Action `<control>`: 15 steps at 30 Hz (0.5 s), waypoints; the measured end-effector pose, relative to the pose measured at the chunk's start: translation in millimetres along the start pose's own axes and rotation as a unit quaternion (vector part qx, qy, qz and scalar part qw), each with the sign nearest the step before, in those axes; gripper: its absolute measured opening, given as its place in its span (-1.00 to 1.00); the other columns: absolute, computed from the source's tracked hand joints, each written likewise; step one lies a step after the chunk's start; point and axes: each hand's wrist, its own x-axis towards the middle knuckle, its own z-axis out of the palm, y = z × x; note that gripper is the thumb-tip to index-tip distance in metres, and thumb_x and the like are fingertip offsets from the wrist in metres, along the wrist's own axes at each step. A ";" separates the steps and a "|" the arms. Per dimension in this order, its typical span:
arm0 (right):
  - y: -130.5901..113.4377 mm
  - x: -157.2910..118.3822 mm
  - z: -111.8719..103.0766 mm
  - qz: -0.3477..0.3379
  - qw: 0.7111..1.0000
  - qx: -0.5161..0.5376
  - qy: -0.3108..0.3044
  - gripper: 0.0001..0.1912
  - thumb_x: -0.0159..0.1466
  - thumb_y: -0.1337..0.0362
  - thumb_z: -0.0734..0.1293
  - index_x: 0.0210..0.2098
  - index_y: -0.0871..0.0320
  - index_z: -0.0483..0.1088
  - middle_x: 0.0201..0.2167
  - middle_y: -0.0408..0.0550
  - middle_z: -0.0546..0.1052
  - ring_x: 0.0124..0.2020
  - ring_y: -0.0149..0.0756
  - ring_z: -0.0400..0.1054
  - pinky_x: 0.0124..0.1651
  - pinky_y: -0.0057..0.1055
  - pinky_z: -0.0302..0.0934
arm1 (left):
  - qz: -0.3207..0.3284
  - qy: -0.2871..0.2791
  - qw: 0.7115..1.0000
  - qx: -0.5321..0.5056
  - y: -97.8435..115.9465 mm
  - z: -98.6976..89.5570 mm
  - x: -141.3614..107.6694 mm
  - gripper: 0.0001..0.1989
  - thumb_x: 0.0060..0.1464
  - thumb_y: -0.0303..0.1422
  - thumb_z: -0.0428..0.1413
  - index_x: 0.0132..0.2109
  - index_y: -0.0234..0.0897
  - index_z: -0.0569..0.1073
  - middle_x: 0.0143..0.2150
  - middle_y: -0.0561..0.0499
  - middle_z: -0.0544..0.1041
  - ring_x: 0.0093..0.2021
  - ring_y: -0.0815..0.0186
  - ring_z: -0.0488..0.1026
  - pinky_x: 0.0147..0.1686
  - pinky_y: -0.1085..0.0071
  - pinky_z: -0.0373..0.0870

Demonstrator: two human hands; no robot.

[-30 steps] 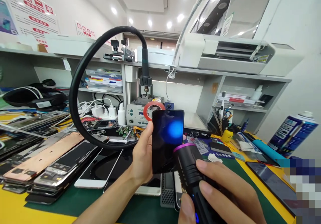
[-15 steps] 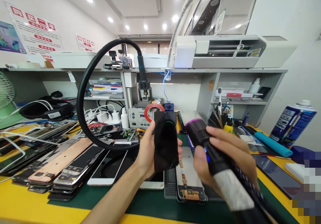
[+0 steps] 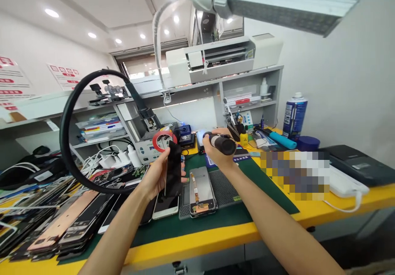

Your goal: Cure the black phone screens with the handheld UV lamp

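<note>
My left hand (image 3: 158,172) grips a dark smartphone (image 3: 173,169) by its edges, glossy black and tilted upright above the mat. In my right hand (image 3: 217,151) is a black flashlight (image 3: 222,142), its back end turned towards me. Its front end is hidden behind my fingers, and a pale bluish glow lies just beyond it. Below and between the hands lies an opened phone part (image 3: 203,186) with a copper-coloured flex cable, on a dark perforated pad (image 3: 228,186). A white-framed phone (image 3: 166,206) rests beneath the held smartphone.
Stacked phone parts (image 3: 64,221) cover the left side. A thick black cable loop (image 3: 65,143) rises there. Red tape roll (image 3: 158,142) stands at the back. A blue spray can (image 3: 294,116) is at right, and a lamp (image 3: 277,8) overhangs the bench.
The view has swung to the right. My right hand has moved the flashlight away from me, towards the back of the mat. My left hand still holds the smartphone, now turned more edge-on.
</note>
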 end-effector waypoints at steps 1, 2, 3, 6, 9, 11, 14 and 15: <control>2.1 -2.0 0.4 0.003 1.000 0.001 0.000 -0.68 0.41 0.04 0.30 -0.16 0.20 0.39 -0.25 -0.10 0.47 -0.29 -0.42 0.39 -0.20 -0.39 0.39 | 0.007 0.017 0.999 0.051 0.5 3.4 0.5 -0.56 0.17 0.03 0.13 -0.07 -0.28 0.45 -0.32 -0.08 0.56 -0.36 0.16 0.57 -0.30 0.19 0.59; 3.9 -3.6 0.8 0.006 1.000 0.004 0.000 -0.68 0.41 0.03 0.30 -0.18 0.20 0.39 -0.26 -0.11 0.47 -0.29 -0.42 0.38 -0.20 -0.39 0.39 | 0.020 0.037 0.992 0.118 0.7 7.3 1.0 -0.54 0.12 0.06 0.17 -0.10 -0.26 0.44 -0.35 -0.06 0.55 -0.39 0.16 0.56 -0.33 0.20 0.58; 5.3 -4.8 1.1 0.009 1.000 0.005 -0.003 -0.67 0.41 0.03 0.30 -0.19 0.20 0.39 -0.27 -0.11 0.47 -0.30 -0.43 0.38 -0.20 -0.39 0.39 | 0.038 0.058 0.977 0.202 0.8 11.6 1.5 -0.51 0.09 0.11 0.17 -0.17 -0.25 0.45 -0.40 -0.05 0.53 -0.43 0.15 0.55 -0.36 0.21 0.57; 8.3 -7.1 2.1 0.023 1.000 0.000 -0.012 -0.66 0.40 0.01 0.30 -0.22 0.20 0.39 -0.30 -0.12 0.46 -0.32 -0.43 0.37 -0.20 -0.39 0.37 | 0.068 0.093 0.854 0.507 -0.7 28.1 3.9 -0.39 0.11 0.25 -0.01 -0.48 -0.22 0.41 -0.57 -0.10 0.48 -0.52 0.14 0.52 -0.36 0.25 0.52; 11.3 -8.6 3.1 0.040 0.999 -0.017 -0.022 -0.65 0.39 0.00 0.31 -0.22 0.20 0.38 -0.30 -0.13 0.45 -0.32 -0.43 0.36 -0.20 -0.38 0.36 | 0.040 0.093 0.752 0.652 -5.9 50.4 8.2 -0.30 0.14 0.26 -0.12 -0.61 -0.21 0.41 -0.60 -0.19 0.51 -0.54 0.09 0.54 -0.34 0.25 0.49; 13.9 -9.1 3.6 0.052 0.998 -0.032 -0.029 -0.64 0.39 -0.01 0.31 -0.20 0.20 0.39 -0.29 -0.13 0.45 -0.31 -0.42 0.36 -0.20 -0.37 0.36 | 0.033 0.110 0.719 0.686 -11.9 66.4 12.3 -0.33 0.11 0.23 -0.07 -0.52 -0.26 0.53 -0.48 -0.28 0.59 -0.42 -0.03 0.60 -0.29 0.20 0.49; 18.2 -8.5 3.5 0.067 0.996 -0.055 -0.034 -0.62 0.38 -0.03 0.31 -0.19 0.21 0.39 -0.29 -0.12 0.45 -0.30 -0.41 0.36 -0.19 -0.36 0.36 | 0.052 0.144 0.651 0.744 -22.9 86.1 19.4 -0.34 0.07 0.15 -0.01 -0.25 -0.41 0.64 -0.18 -0.49 0.62 -0.08 -0.27 0.58 -0.11 0.05 0.46; 19.6 -7.9 3.2 0.071 0.995 -0.061 -0.035 -0.62 0.38 -0.03 0.31 -0.19 0.21 0.39 -0.29 -0.12 0.45 -0.31 -0.41 0.36 -0.19 -0.36 0.36 | 0.054 0.151 0.631 0.759 -26.4 90.5 21.8 -0.32 0.07 0.13 0.00 -0.17 -0.45 0.64 -0.11 -0.53 0.61 -0.02 -0.31 0.55 -0.08 0.02 0.45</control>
